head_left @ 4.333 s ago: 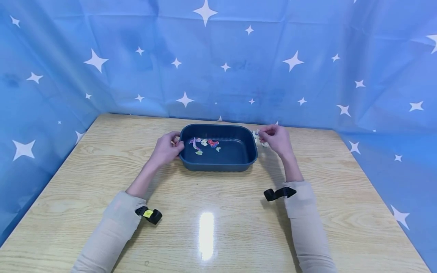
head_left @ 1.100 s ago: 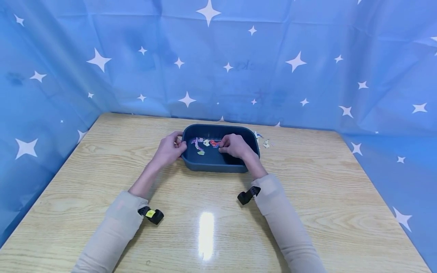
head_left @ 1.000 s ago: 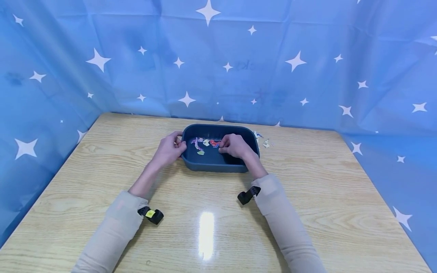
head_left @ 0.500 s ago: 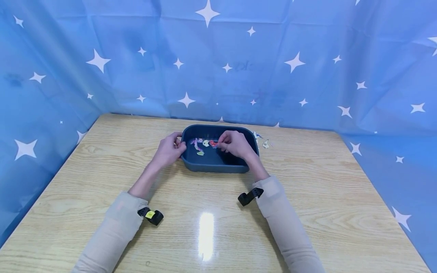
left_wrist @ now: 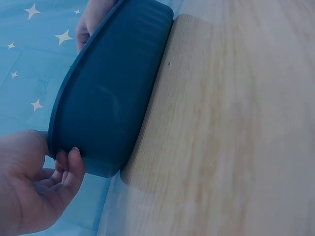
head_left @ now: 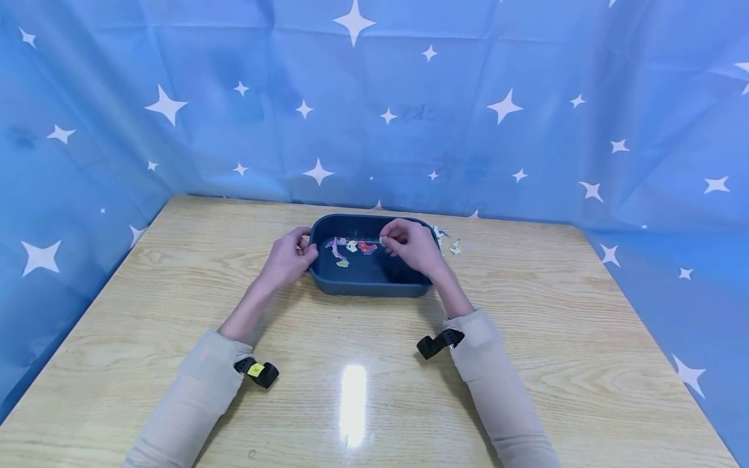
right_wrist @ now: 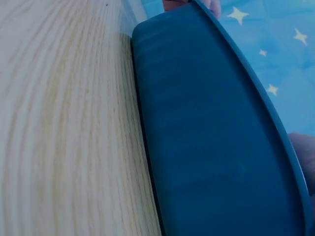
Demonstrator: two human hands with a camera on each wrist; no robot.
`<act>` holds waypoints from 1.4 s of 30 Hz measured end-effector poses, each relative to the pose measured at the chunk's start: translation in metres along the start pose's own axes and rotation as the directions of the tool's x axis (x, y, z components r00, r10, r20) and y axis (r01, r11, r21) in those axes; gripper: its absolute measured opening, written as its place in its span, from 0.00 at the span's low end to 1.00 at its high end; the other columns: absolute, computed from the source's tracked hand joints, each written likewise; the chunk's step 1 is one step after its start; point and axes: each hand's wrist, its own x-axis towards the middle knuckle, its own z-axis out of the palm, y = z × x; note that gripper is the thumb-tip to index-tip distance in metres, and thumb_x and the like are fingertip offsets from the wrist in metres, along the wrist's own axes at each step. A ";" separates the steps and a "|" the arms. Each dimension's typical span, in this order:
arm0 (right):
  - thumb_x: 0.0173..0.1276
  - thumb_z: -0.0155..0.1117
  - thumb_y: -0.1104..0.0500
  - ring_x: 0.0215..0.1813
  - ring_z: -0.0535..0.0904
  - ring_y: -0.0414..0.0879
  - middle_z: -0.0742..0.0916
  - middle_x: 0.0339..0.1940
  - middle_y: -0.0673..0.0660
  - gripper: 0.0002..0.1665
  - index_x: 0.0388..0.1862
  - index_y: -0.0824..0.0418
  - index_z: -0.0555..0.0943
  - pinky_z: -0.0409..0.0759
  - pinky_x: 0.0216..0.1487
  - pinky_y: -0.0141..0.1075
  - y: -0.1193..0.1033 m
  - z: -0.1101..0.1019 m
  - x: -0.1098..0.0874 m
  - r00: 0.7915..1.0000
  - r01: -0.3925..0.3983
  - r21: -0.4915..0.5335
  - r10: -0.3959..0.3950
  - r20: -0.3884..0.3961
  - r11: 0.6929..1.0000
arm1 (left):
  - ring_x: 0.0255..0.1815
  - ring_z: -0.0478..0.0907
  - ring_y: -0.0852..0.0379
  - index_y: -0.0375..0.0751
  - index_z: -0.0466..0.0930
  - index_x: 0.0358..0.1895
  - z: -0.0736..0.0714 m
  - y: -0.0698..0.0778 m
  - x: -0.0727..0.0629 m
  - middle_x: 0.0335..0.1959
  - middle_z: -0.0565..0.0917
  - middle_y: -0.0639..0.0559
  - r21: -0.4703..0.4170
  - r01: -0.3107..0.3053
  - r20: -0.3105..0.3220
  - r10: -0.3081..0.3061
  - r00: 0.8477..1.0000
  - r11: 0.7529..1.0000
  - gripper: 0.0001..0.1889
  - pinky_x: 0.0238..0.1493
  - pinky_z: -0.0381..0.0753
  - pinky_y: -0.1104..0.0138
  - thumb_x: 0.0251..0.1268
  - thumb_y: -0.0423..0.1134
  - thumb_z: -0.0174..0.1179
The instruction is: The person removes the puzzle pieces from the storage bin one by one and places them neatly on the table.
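Note:
A dark blue rectangular basin stands on the wooden table. My left hand grips its left end, thumb over the rim and fingers against the outer wall, as the left wrist view also shows. Inside lie small flat sticker-like cutouts: a purple one, a white one, a red one and a green one. Over the basin's right half my right hand pinches a small pale cutout between thumb and forefinger. In the right wrist view the basin wall hides most of that hand.
Just past the basin's right end, a blue-and-white cutout and a pale cutout lie on the table. A blue curtain with white stars hangs behind the table and along its sides.
My right hand came from the cutouts beside the basin, reached down inside it, then lifted slightly rightward with a small pale cutout. The red cutout is uncovered again. My left hand stays put.

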 end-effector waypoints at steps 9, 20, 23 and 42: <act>0.72 0.64 0.65 0.38 0.86 0.62 0.87 0.40 0.69 0.08 0.46 0.69 0.81 0.88 0.44 0.54 0.007 -0.021 -0.008 0.997 -0.048 0.109 0.055 -0.058 0.993 | 0.21 0.76 0.58 0.28 0.72 0.65 0.000 0.000 -0.001 0.30 0.75 0.46 0.009 0.006 -0.001 -0.006 1.000 1.000 0.21 0.25 0.89 0.54 0.70 0.31 0.53; 0.71 0.68 0.62 0.32 0.88 0.47 0.88 0.38 0.68 0.11 0.44 0.71 0.81 0.90 0.40 0.41 0.021 -0.057 -0.022 0.977 -0.084 0.128 0.107 -0.183 0.988 | 0.21 0.76 0.60 0.28 0.73 0.65 0.000 0.000 -0.001 0.31 0.75 0.46 0.006 0.007 0.001 -0.007 1.000 1.000 0.21 0.24 0.88 0.59 0.71 0.32 0.53; 0.70 0.68 0.61 0.32 0.88 0.44 0.88 0.39 0.69 0.13 0.44 0.72 0.81 0.90 0.39 0.37 0.029 -0.067 -0.026 0.973 -0.102 0.137 0.128 -0.192 0.985 | 0.21 0.76 0.59 0.28 0.73 0.64 -0.001 0.000 -0.001 0.31 0.75 0.46 0.008 0.005 -0.002 -0.005 1.000 1.000 0.21 0.23 0.88 0.61 0.71 0.31 0.53; 0.71 0.66 0.61 0.32 0.85 0.39 0.88 0.36 0.59 0.16 0.48 0.74 0.81 0.89 0.40 0.34 0.084 -0.118 -0.055 0.892 -0.401 0.014 0.394 -0.221 0.916 | 0.20 0.77 0.58 0.27 0.72 0.65 0.000 0.000 -0.001 0.31 0.74 0.46 0.003 0.005 0.001 -0.005 1.000 1.000 0.22 0.24 0.89 0.57 0.71 0.31 0.52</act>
